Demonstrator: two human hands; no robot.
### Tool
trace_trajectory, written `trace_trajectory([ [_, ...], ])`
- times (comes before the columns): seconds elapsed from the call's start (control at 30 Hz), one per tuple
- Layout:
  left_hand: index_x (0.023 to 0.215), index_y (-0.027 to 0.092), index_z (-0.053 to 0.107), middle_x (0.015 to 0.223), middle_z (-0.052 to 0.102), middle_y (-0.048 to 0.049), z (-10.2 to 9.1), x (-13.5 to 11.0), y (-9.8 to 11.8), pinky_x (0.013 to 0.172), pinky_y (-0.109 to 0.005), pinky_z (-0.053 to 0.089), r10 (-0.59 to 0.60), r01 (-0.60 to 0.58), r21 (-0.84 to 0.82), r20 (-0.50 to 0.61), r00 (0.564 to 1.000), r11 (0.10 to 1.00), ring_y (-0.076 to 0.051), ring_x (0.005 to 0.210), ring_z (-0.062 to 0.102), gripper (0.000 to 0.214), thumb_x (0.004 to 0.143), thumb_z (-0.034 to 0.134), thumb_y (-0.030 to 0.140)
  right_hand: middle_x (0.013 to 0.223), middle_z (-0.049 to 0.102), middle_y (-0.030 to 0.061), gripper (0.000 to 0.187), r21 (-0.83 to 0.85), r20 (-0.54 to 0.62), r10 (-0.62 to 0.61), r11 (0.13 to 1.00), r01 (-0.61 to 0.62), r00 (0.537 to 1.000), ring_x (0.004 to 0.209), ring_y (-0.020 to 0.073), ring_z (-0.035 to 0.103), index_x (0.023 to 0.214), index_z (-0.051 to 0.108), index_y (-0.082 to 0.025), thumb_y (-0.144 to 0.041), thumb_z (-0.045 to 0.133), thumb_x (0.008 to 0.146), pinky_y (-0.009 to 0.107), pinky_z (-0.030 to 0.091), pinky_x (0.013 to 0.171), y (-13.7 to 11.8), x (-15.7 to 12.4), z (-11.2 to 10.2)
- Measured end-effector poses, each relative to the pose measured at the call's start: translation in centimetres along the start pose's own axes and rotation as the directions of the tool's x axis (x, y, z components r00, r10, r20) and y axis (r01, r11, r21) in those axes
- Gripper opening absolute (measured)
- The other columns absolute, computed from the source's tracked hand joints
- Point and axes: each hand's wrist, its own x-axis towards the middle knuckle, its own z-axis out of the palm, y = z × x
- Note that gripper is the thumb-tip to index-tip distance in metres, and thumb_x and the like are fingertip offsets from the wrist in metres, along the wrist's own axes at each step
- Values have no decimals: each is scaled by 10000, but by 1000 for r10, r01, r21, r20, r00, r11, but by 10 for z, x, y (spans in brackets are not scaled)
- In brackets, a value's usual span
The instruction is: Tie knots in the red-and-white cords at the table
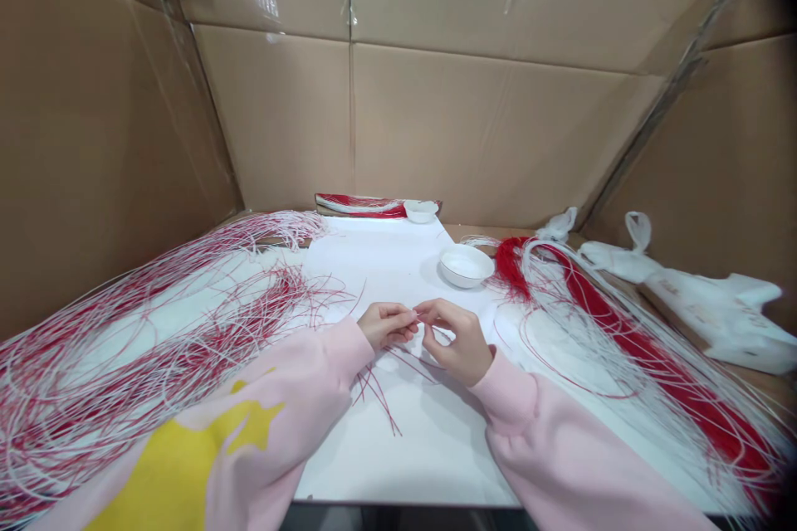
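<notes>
Pink sleeves (317, 382) stretched over the near part of the white desk (404, 473) to the left hand (391, 325) and right hand (457, 338), whose curled fingers met at the tips; whether they gripped a strand was too fine to tell. Thin red strands (390, 413) lay just below them, between the left cord bundle (283, 294) and right cord bundle (601, 311), with a white bowl (466, 267) beyond.

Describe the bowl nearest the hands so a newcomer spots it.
From the cardboard back wall, come down to the white work surface. Beyond the right hand, left of the red bundle, sits a round white bowl. It looks larger than the far bowl and stands nearer that hand.
</notes>
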Motion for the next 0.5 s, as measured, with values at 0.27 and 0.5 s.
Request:
trace_trajectory([
  [0.27, 627, 91, 602, 539, 582, 7, -1, 1, 0, 465, -128, 404, -10, 10, -2, 15, 1000, 1000, -33, 450, 518, 311, 496, 731, 342, 842, 590, 55, 113, 6, 4, 11, 1000, -11, 1000, 736, 135, 577, 643, 476, -172, -61, 460, 649, 255, 509, 644, -1, 0, 0],
  [0.5, 624, 88, 604, 547, 585, 1, -1, 1, -1, 470, -131, 418, -11, 11, -17, 22, 1000, 1000, -36, 457, 520, 319, 478, 740, 336, 824, 599, 48, 105, -16, -15, 12, 1000, -12, 1000, 724, 131, 577, 638, 480, -171, -69, 462, 650, 245, 510, 618, -2, 1, 0],
])
